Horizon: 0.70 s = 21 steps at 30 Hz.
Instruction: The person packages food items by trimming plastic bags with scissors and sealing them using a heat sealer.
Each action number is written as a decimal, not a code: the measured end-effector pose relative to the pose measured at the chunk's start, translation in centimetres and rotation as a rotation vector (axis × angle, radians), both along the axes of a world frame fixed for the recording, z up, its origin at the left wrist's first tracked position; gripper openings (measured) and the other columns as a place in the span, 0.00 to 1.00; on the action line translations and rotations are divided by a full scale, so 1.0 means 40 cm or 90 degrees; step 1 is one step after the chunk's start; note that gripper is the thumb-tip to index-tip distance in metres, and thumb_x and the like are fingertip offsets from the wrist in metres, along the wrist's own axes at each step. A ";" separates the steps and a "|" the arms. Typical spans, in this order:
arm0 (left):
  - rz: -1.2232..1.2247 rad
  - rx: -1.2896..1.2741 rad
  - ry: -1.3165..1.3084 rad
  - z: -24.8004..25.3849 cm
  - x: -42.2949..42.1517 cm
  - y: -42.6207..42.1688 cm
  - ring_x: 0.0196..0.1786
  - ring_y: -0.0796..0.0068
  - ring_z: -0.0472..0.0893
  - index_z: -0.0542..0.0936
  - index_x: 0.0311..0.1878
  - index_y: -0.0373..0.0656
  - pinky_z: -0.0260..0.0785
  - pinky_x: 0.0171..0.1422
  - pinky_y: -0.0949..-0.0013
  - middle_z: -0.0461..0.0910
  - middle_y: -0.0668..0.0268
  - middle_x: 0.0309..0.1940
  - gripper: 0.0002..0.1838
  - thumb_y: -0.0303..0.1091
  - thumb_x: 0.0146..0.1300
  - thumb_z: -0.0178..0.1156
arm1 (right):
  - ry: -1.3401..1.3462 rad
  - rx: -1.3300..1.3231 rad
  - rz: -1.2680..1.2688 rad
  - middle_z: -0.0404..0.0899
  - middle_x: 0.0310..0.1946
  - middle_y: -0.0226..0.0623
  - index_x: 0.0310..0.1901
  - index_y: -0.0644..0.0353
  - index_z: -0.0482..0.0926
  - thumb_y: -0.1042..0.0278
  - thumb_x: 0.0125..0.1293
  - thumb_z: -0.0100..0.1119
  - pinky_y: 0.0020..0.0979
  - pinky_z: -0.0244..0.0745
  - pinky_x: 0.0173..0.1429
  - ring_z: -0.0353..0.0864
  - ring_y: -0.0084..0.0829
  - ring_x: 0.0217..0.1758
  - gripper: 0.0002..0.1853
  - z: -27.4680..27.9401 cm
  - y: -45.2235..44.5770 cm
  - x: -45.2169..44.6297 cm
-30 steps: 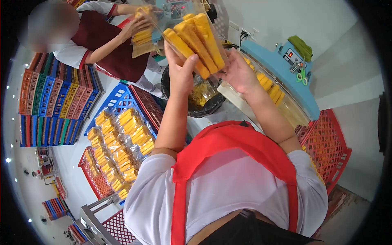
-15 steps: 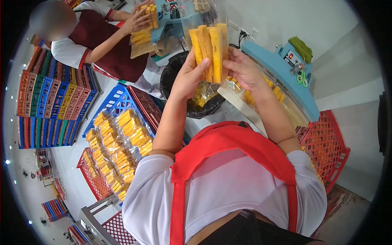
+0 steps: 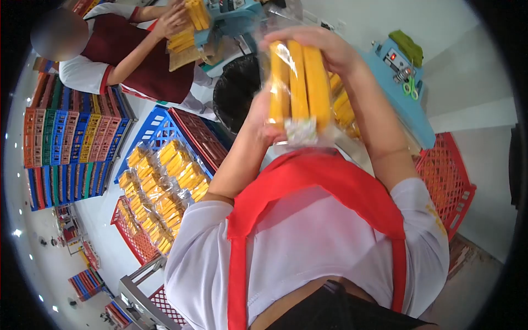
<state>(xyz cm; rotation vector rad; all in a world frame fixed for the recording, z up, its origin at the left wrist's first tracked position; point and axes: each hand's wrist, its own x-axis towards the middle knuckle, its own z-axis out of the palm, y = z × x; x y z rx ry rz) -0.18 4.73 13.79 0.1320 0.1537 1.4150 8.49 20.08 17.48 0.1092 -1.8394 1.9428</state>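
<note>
- Nearer your red apron (image 3: 313, 170) than half a second ago, the clear plastic pouch (image 3: 300, 82) hangs before your chest, between your hands.
- Your right hand (image 3: 324, 47) now reaches across its upper end, fingers together; whether they pinch, you can't tell. Press lightly.
- Your left hand (image 3: 261, 115) clamps its left side; best carry the weight there.
- Avoid squeezing the yellow sticks (image 3: 279, 82); they might snap.
- Leave the pale patterned patch (image 3: 301, 131) uncovered.
</note>
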 end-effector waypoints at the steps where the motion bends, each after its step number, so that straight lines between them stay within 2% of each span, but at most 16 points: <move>1: 0.032 0.009 0.017 0.004 0.007 0.002 0.47 0.61 0.75 0.66 0.53 0.40 0.68 0.51 0.57 0.72 0.58 0.48 0.21 0.44 0.63 0.42 | -0.067 -0.143 0.079 0.72 0.48 0.40 0.51 0.64 0.69 0.60 0.58 0.49 0.28 0.66 0.53 0.73 0.29 0.48 0.22 -0.011 0.007 -0.023; 2: 0.066 0.025 0.036 0.016 0.010 0.011 0.47 0.60 0.75 0.67 0.53 0.40 0.67 0.51 0.55 0.72 0.58 0.48 0.21 0.44 0.63 0.41 | -0.130 -0.280 0.160 0.72 0.47 0.41 0.50 0.63 0.70 0.59 0.58 0.46 0.29 0.67 0.52 0.74 0.29 0.46 0.21 -0.018 0.018 -0.040; 3: 0.048 0.058 0.068 0.017 -0.002 0.031 0.48 0.58 0.74 0.67 0.53 0.41 0.66 0.52 0.52 0.72 0.58 0.49 0.21 0.44 0.63 0.41 | -0.131 -0.280 0.155 0.72 0.47 0.41 0.50 0.63 0.70 0.59 0.58 0.46 0.29 0.67 0.52 0.74 0.29 0.46 0.21 -0.035 0.024 -0.049; 5: 0.064 -0.037 -0.003 0.025 -0.007 0.037 0.49 0.57 0.73 0.66 0.54 0.42 0.64 0.54 0.50 0.71 0.57 0.49 0.20 0.43 0.64 0.39 | -0.200 -0.450 0.165 0.74 0.44 0.41 0.49 0.61 0.71 0.58 0.58 0.45 0.29 0.69 0.49 0.75 0.30 0.42 0.21 -0.068 0.030 -0.066; 13: 0.024 -0.050 -0.053 0.009 -0.007 0.066 0.49 0.57 0.73 0.66 0.54 0.41 0.67 0.53 0.52 0.70 0.57 0.50 0.20 0.42 0.65 0.37 | -0.262 -0.432 0.035 0.76 0.38 0.37 0.45 0.59 0.73 0.56 0.56 0.46 0.30 0.73 0.38 0.76 0.27 0.35 0.19 -0.083 0.043 -0.019; 15: -0.004 -0.044 -0.123 0.006 -0.002 0.074 0.52 0.50 0.69 0.62 0.56 0.41 0.66 0.53 0.49 0.67 0.53 0.52 0.23 0.44 0.64 0.35 | -0.275 -0.438 -0.011 0.76 0.37 0.36 0.44 0.58 0.73 0.56 0.56 0.47 0.31 0.73 0.36 0.76 0.27 0.34 0.19 -0.092 0.046 -0.005; 16: -0.015 -0.045 -0.122 0.003 0.004 0.080 0.52 0.50 0.69 0.62 0.56 0.41 0.66 0.53 0.49 0.67 0.53 0.52 0.23 0.44 0.64 0.35 | -0.244 -0.449 -0.010 0.76 0.36 0.36 0.43 0.57 0.74 0.55 0.55 0.48 0.30 0.73 0.35 0.76 0.27 0.34 0.18 -0.102 0.053 0.002; 18: 0.013 -0.025 0.021 -0.002 0.023 0.104 0.54 0.54 0.68 0.60 0.58 0.42 0.67 0.53 0.53 0.66 0.55 0.53 0.23 0.43 0.63 0.41 | -0.206 -0.457 -0.029 0.77 0.35 0.35 0.42 0.56 0.74 0.55 0.55 0.49 0.30 0.73 0.34 0.77 0.27 0.33 0.18 -0.064 0.046 0.037; 19: 0.026 -0.013 0.091 -0.003 0.037 0.116 0.55 0.56 0.68 0.60 0.59 0.42 0.67 0.54 0.55 0.65 0.56 0.54 0.23 0.42 0.63 0.43 | -0.203 -0.398 -0.077 0.77 0.35 0.35 0.42 0.56 0.75 0.55 0.54 0.50 0.31 0.73 0.34 0.77 0.27 0.33 0.17 -0.043 0.039 0.068; 20: 0.002 0.065 0.082 0.021 0.061 0.113 0.55 0.58 0.68 0.60 0.58 0.42 0.67 0.54 0.56 0.64 0.56 0.55 0.22 0.39 0.62 0.45 | -0.201 -0.340 -0.125 0.77 0.34 0.35 0.42 0.55 0.75 0.55 0.54 0.51 0.31 0.73 0.33 0.77 0.26 0.33 0.17 -0.025 0.029 0.097; 21: 0.014 0.115 0.161 0.018 0.078 0.123 0.54 0.61 0.69 0.61 0.58 0.42 0.69 0.52 0.59 0.65 0.58 0.54 0.22 0.39 0.62 0.45 | -0.222 -0.327 -0.181 0.77 0.35 0.34 0.42 0.55 0.76 0.55 0.53 0.51 0.33 0.74 0.33 0.77 0.27 0.34 0.17 -0.033 0.040 0.117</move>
